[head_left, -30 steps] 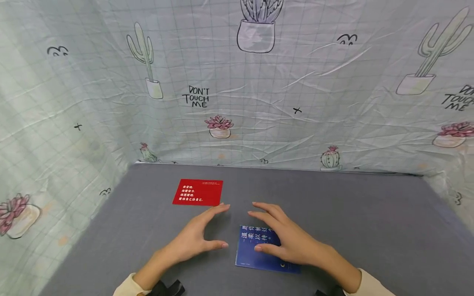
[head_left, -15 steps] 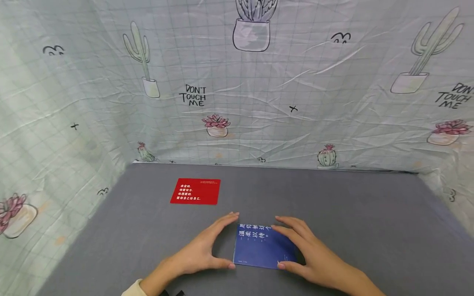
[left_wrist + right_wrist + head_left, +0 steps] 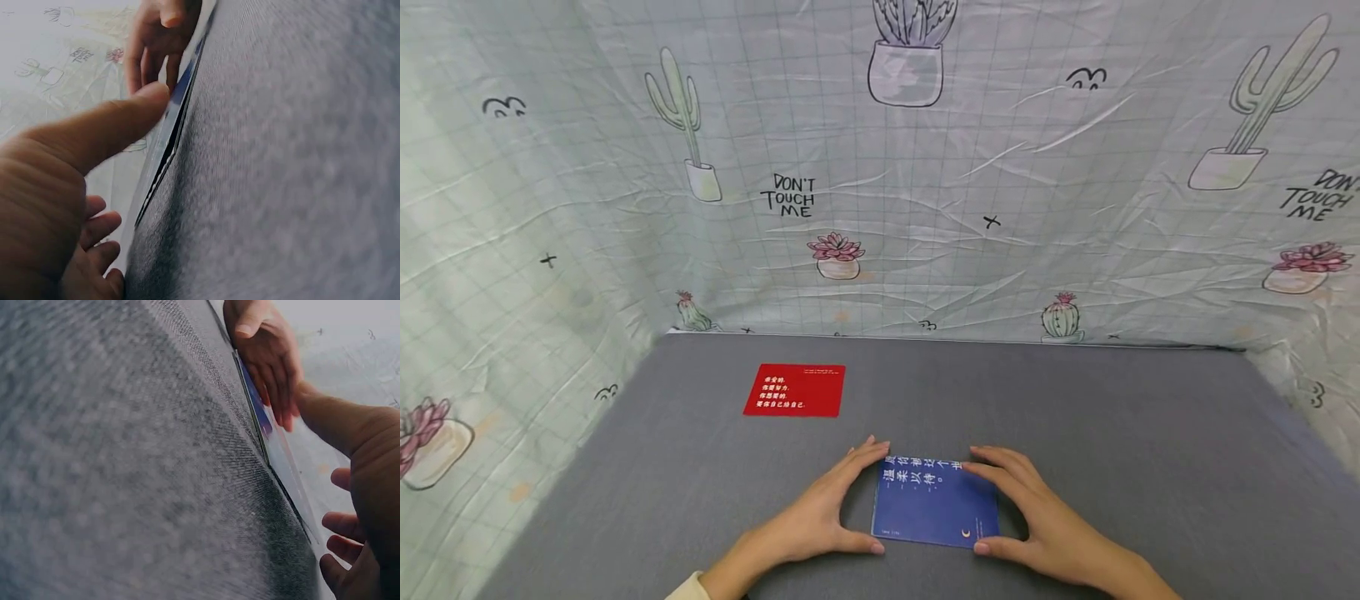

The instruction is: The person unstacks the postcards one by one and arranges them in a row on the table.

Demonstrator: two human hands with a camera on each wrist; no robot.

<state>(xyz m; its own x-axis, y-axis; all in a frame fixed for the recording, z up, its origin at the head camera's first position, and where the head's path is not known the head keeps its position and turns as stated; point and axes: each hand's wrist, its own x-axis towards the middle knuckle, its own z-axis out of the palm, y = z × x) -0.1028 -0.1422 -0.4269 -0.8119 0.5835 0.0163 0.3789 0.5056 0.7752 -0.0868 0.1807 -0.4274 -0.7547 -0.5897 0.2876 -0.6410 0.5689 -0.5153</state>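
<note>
On tabletop (image 3: pixel 1112 433): your left hand (image 3: pixel 812 518), right hand (image 3: pixel 1051 527) spread wide around blue card (image 3: pixel 932 510), no grip visible. Edge layers (image 3: pixel 161 170) look parted; pinching only upper could splay them.

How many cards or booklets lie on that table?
2: a red card, farther back and left; a blue card or booklet between the left hand and right hand. Others beneath could be hidden.

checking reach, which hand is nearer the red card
Left. The left hand is below the red card in the head view; the right hand is farther right, beside the blue card.
</note>
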